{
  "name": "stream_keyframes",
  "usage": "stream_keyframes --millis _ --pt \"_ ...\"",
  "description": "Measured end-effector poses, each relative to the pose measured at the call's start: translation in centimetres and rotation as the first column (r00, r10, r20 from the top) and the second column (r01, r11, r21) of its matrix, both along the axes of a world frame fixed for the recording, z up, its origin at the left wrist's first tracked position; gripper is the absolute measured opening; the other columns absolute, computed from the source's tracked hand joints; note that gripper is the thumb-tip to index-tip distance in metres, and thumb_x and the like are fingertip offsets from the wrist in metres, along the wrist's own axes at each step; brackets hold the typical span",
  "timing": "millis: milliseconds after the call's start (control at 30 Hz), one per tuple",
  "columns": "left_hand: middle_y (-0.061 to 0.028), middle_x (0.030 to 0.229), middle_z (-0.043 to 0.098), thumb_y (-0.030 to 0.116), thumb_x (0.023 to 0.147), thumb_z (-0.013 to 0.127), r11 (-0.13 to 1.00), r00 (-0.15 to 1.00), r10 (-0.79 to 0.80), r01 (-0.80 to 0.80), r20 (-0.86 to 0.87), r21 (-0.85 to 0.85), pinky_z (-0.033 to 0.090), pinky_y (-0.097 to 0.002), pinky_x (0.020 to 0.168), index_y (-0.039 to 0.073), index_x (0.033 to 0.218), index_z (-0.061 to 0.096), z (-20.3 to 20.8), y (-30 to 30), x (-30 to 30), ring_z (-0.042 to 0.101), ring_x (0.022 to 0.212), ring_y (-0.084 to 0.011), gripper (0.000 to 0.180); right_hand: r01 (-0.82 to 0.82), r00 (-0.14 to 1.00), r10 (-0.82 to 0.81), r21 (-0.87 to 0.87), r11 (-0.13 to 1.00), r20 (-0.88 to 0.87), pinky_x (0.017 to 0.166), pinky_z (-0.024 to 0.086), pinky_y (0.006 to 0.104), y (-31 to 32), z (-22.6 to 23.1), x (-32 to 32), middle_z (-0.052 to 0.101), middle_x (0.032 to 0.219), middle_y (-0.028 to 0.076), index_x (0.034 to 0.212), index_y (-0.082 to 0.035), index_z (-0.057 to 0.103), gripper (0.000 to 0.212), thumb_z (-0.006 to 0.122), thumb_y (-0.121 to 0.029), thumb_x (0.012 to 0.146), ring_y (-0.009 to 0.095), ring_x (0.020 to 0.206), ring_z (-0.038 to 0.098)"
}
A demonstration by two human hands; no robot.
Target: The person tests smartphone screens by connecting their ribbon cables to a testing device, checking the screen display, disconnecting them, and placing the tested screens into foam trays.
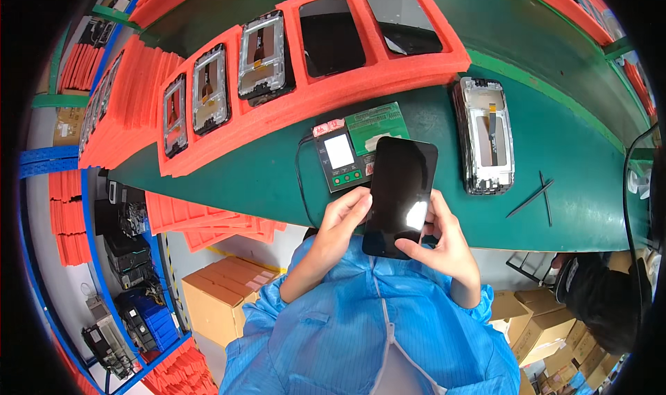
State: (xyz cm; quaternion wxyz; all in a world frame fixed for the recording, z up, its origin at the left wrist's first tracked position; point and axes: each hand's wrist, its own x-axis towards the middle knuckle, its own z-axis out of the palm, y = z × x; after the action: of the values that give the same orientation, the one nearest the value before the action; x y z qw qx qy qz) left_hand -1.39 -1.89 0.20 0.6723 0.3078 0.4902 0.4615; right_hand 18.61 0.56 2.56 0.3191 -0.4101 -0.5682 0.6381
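Note:
Both hands hold a black phone screen (pixel 399 190) upright in front of my chest, its glossy face toward me. My left hand (pixel 338 221) grips its left edge between thumb and fingers. From the lower right, my right hand (pixel 445 246) holds it with the thumb on the glass near the bottom; some fingers are hidden behind. Just beyond lies a small tester board (pixel 340 151) with a lit white display and buttons, joined to a green circuit board (pixel 378 123) that the screen partly covers. A stack of phone screen frames (pixel 483 135), metal backs up with a ribbon cable, sits to the right.
A red foam tray (pixel 316 97) across the back holds several phone screens, some face up, some back up. Two thin dark tools (pixel 533 198) lie crossed at the right of the green table (pixel 444 152). Blue shelving and cardboard boxes (pixel 225 294) stand around; a black cable runs at the right.

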Motion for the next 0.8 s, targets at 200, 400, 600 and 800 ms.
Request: stream_keyframes --millis 200,400,600,800 --pt "0.0073 0.083 0.047 0.022 0.102 0.049 1.000 1.000 -0.008 0.008 -0.005 -0.017 0.034 -0.0179 0.066 0.002 0.103 0.059 0.4 0.0 -0.1 0.042 0.077 0.0001 0.023 0.014 1.000 -0.014 0.003 1.000 -0.009 0.062 0.047 0.0219 -0.1 0.1 -0.1 0.062 0.108 0.010 0.142 -0.001 0.029 0.085 0.076 0.001 0.072 0.011 0.086 0.060" --pt "0.0021 0.093 0.058 0.021 0.103 0.046 0.999 0.998 -0.043 0.042 0.039 0.031 0.041 -0.0203 0.080 -0.001 0.104 0.059 0.1 -0.1 -0.2 0.051 0.091 -0.0036 0.026 0.017 1.000 -0.017 -0.013 1.000 -0.006 0.069 0.050 0.0239 -0.3 0.3 -0.1 0.061 0.116 0.016 0.143 0.002 0.026 0.085 0.075 0.000 0.073 0.015 0.097 0.062" --pt "0.0015 0.092 0.057 0.020 0.103 0.046 0.982 0.985 -0.170 0.172 -0.031 0.083 0.041 -0.0198 0.078 -0.003 0.105 0.059 1.2 0.0 -0.4 0.051 0.090 -0.0031 0.026 0.148 0.988 -0.148 0.006 0.989 0.048 0.076 0.051 0.0259 0.0 0.6 -0.7 0.063 0.107 0.013 0.130 0.003 0.039 0.063 0.073 -0.002 0.077 0.015 0.098 0.063" --pt "0.0002 0.093 0.058 0.017 0.103 0.045 0.974 0.979 -0.197 0.202 -0.053 0.106 0.041 -0.0190 0.079 -0.004 0.107 0.058 1.1 -0.2 -0.5 0.051 0.090 -0.0031 0.025 0.338 0.937 -0.342 -0.065 0.939 -0.072 0.061 0.045 0.0171 0.6 0.3 0.8 0.065 0.099 0.006 0.122 0.004 0.049 0.035 0.060 0.004 0.088 0.004 0.080 0.060"
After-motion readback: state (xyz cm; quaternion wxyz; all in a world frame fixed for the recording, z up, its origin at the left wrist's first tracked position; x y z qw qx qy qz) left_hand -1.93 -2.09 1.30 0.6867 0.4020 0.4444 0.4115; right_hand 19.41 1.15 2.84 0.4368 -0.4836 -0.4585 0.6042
